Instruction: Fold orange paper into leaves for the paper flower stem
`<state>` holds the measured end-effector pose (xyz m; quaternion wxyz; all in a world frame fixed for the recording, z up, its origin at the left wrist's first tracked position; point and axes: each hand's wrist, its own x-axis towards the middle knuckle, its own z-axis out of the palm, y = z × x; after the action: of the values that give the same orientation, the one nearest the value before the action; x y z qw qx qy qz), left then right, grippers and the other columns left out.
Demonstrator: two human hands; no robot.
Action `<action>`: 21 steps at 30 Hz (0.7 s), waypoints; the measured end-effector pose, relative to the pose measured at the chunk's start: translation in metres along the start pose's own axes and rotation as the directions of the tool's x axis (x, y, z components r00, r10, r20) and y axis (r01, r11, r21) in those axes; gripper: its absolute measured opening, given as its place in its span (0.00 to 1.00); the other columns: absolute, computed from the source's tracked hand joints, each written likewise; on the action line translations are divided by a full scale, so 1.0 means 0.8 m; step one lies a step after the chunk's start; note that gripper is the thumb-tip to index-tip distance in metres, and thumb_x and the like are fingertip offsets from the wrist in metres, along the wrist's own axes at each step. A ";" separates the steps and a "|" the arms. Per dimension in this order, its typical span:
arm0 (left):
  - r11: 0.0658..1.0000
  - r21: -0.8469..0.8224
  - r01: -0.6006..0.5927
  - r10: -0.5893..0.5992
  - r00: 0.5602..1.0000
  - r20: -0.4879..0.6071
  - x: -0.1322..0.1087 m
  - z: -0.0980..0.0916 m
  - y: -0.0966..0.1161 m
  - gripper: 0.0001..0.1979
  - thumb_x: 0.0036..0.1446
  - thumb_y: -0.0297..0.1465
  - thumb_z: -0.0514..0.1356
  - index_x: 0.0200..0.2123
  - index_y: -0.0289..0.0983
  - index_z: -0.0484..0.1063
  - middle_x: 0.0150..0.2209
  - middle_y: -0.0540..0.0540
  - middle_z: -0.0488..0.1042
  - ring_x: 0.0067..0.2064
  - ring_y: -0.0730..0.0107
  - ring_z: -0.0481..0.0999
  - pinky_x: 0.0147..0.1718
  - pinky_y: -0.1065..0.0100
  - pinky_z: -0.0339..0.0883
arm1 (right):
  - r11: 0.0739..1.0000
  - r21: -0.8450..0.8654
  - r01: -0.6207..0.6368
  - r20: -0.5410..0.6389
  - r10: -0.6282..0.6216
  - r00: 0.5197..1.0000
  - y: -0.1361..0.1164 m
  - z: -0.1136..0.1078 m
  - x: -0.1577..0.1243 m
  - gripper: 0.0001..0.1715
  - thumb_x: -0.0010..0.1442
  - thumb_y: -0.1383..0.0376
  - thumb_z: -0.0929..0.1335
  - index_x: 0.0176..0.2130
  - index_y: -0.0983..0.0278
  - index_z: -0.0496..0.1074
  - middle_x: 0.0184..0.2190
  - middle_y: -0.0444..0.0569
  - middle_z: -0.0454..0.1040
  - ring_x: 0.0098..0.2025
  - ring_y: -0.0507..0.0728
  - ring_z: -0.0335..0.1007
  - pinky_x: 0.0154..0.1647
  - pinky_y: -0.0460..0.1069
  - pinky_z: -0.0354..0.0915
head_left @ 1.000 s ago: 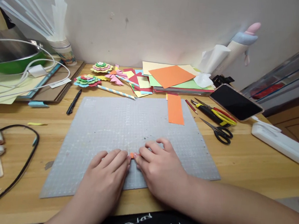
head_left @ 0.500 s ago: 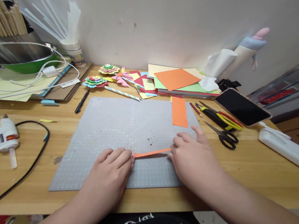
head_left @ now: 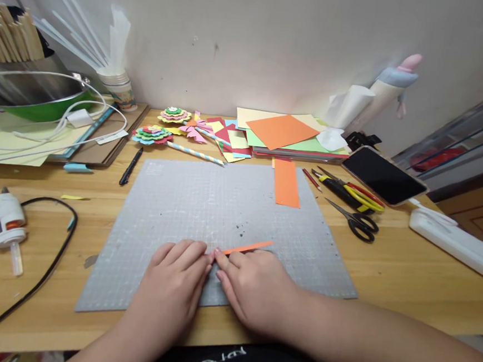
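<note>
A narrow orange paper strip point(head_left: 249, 247) lies across the lower middle of the grey cutting mat point(head_left: 190, 199). Its left end is covered by my fingertips. My left hand point(head_left: 178, 273) is closed with its fingers together, pinching that end. Right beside it, my right hand point(head_left: 254, 285) has its index fingertip on the strip near the same end, with the fingers curled together along it. The strip's right end sticks out free beyond my right knuckles. Farther back on the mat rests a wider orange paper rectangle point(head_left: 287, 183).
Scissors point(head_left: 361, 224), pliers point(head_left: 349, 195), a red pencil point(head_left: 312, 180) and a phone point(head_left: 384, 174) lie at the right. On the left are a glue gun point(head_left: 6, 221) with its black cord and a black pen point(head_left: 131, 167). Paper flowers point(head_left: 152, 135) and stacked coloured paper point(head_left: 302, 154) line the wall.
My right hand has moved left from the strip's right end to its left end, close to my left hand. The left hand has stayed nearly in place.
</note>
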<state>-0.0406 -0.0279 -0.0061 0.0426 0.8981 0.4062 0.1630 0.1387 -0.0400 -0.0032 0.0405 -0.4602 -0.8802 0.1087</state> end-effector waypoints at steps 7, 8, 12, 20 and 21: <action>0.995 0.050 0.085 -0.081 0.994 -0.068 -0.023 -0.003 -0.014 0.09 0.61 0.28 0.52 0.39 0.38 0.73 0.41 0.45 0.74 0.44 0.60 0.70 0.43 0.59 0.56 | 1.000 0.000 -0.024 0.086 0.024 0.996 -0.004 -0.013 0.004 0.28 0.66 0.64 0.54 0.58 0.73 0.64 0.44 0.59 0.76 0.37 0.63 0.73 0.31 0.55 0.64; 0.994 0.063 0.084 -0.080 0.994 -0.073 -0.028 -0.002 -0.016 0.09 0.61 0.28 0.52 0.39 0.38 0.72 0.41 0.44 0.74 0.44 0.60 0.70 0.44 0.59 0.56 | 1.000 -0.006 -0.025 0.093 0.025 0.995 -0.005 -0.013 0.004 0.28 0.66 0.64 0.54 0.58 0.73 0.64 0.44 0.58 0.77 0.36 0.63 0.73 0.30 0.55 0.64; 0.987 0.098 0.123 -0.115 0.990 -0.084 -0.047 0.000 -0.026 0.09 0.61 0.30 0.53 0.39 0.38 0.73 0.42 0.43 0.74 0.45 0.58 0.71 0.44 0.58 0.58 | 1.000 -0.017 -0.025 0.108 0.026 0.994 -0.005 -0.013 0.003 0.28 0.65 0.63 0.54 0.58 0.74 0.65 0.43 0.58 0.77 0.34 0.63 0.73 0.28 0.55 0.64; 0.945 0.221 0.239 -0.233 0.971 -0.054 -0.068 -0.029 -0.048 0.12 0.60 0.36 0.52 0.32 0.39 0.74 0.38 0.43 0.74 0.41 0.54 0.72 0.39 0.55 0.58 | 1.000 0.002 -0.017 0.136 0.016 0.991 -0.002 -0.013 0.006 0.28 0.66 0.64 0.54 0.58 0.74 0.64 0.43 0.58 0.77 0.37 0.64 0.73 0.28 0.56 0.64; 0.932 0.240 0.272 -0.266 0.962 -0.061 -0.065 -0.035 -0.049 0.13 0.59 0.37 0.51 0.31 0.39 0.73 0.38 0.42 0.74 0.40 0.53 0.72 0.39 0.54 0.58 | 1.000 0.004 -0.013 0.145 0.012 0.989 -0.002 -0.013 0.007 0.28 0.66 0.64 0.54 0.58 0.74 0.64 0.43 0.58 0.77 0.37 0.64 0.74 0.28 0.56 0.64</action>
<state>-0.1097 -0.0419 -0.0011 -0.0527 0.8301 0.5428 0.1162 0.1361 -0.0349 0.0074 -0.0231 -0.4566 -0.8776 0.1442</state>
